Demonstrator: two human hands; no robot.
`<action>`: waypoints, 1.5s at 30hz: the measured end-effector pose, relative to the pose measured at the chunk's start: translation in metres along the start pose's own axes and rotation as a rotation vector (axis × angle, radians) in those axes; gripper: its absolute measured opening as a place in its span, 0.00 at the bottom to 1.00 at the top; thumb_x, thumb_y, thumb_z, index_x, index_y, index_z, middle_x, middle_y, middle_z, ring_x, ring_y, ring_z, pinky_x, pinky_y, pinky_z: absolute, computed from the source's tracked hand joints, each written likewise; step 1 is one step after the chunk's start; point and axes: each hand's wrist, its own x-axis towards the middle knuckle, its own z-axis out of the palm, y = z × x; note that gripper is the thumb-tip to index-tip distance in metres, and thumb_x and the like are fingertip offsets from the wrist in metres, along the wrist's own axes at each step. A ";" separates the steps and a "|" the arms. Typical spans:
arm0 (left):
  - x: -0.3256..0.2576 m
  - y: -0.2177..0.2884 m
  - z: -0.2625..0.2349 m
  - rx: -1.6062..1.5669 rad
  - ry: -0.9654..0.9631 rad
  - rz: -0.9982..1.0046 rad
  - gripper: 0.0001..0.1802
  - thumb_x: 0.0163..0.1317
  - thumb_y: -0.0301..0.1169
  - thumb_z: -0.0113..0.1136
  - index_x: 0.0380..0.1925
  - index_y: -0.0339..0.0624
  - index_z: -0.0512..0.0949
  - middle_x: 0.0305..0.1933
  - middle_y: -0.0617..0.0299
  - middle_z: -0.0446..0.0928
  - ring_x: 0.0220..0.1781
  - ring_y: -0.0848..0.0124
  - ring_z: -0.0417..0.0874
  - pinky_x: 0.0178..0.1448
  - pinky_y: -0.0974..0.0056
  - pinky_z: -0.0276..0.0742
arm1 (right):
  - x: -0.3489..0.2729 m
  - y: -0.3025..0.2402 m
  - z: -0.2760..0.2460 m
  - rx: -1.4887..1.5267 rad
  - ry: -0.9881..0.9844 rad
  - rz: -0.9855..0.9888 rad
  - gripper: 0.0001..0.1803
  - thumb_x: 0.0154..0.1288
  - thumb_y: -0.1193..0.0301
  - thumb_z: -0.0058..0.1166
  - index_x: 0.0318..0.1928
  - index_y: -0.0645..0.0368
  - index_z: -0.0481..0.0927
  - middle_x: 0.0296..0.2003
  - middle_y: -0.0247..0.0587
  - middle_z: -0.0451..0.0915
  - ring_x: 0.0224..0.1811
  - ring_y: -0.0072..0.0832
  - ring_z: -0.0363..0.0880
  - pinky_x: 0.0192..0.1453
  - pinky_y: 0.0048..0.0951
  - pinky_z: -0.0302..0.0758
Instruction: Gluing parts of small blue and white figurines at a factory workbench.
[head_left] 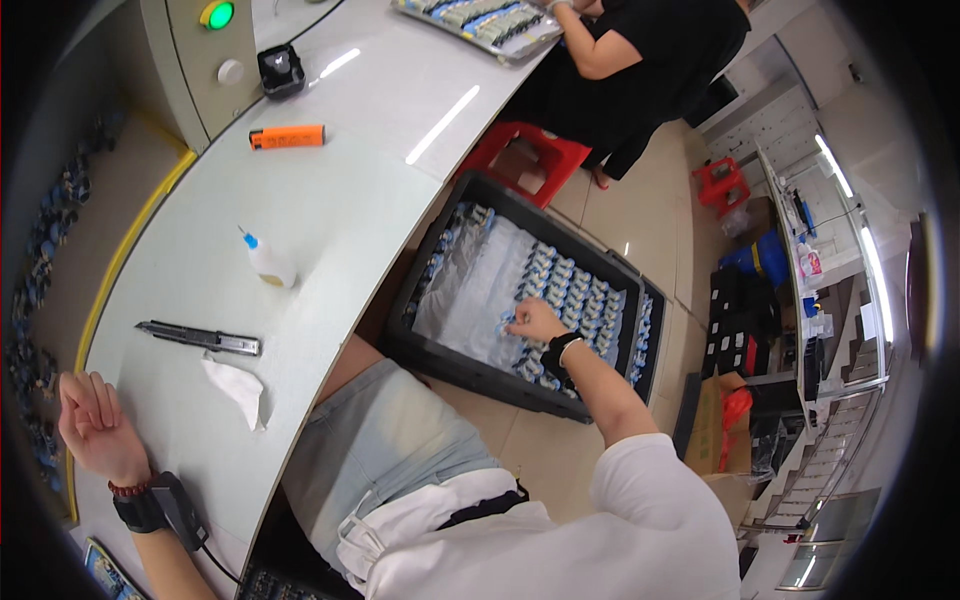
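My right hand (540,322) reaches down into a black plastic crate (480,377), its fingertips pinched on a small blue component (507,324). Rows of small blue-and-dark components (575,285) fill the crate's right part, while a clear plastic sheet (465,275) covers much of the left. Resting by the yellow-edged side of the white table, my left hand (97,425) has its fingers curled toward the palm, and nothing shows in them. Nearby on the tabletop lie a black utility knife (200,337) and a crumpled white tissue (237,390).
Farther along the table (350,220) are a needle-tipped bottle (268,262), an orange box cutter (288,137) and a black holder (281,72). Loose components (40,260) lie beyond the yellow edge (130,235). A co-worker (640,60) handles a tray (480,22) near a red stool (525,160).
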 end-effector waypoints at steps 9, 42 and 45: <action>-0.007 0.000 -0.003 0.010 0.029 0.029 0.13 0.59 0.32 0.38 0.16 0.45 0.54 0.14 0.71 0.49 0.15 0.83 0.48 0.19 0.77 0.47 | -0.021 0.000 0.041 -0.406 -0.054 0.016 0.29 0.38 0.55 0.57 0.43 0.52 0.67 0.42 0.53 0.63 0.45 0.49 0.62 0.43 0.43 0.66; 0.000 0.002 -0.006 -0.005 -0.083 -0.032 0.13 0.59 0.31 0.38 0.16 0.44 0.55 0.15 0.68 0.50 0.16 0.81 0.48 0.20 0.76 0.47 | -0.003 0.002 0.004 0.049 0.294 0.035 0.24 0.39 0.70 0.57 0.42 0.48 0.67 0.41 0.43 0.68 0.45 0.41 0.66 0.45 0.42 0.68; 0.000 0.000 -0.008 -0.015 -0.075 -0.056 0.14 0.59 0.31 0.38 0.16 0.44 0.55 0.15 0.68 0.50 0.16 0.81 0.48 0.20 0.75 0.47 | 0.000 -0.036 -0.028 1.136 0.261 0.588 0.17 0.49 0.68 0.52 0.41 0.48 0.66 0.35 0.33 0.69 0.30 0.26 0.72 0.26 0.32 0.71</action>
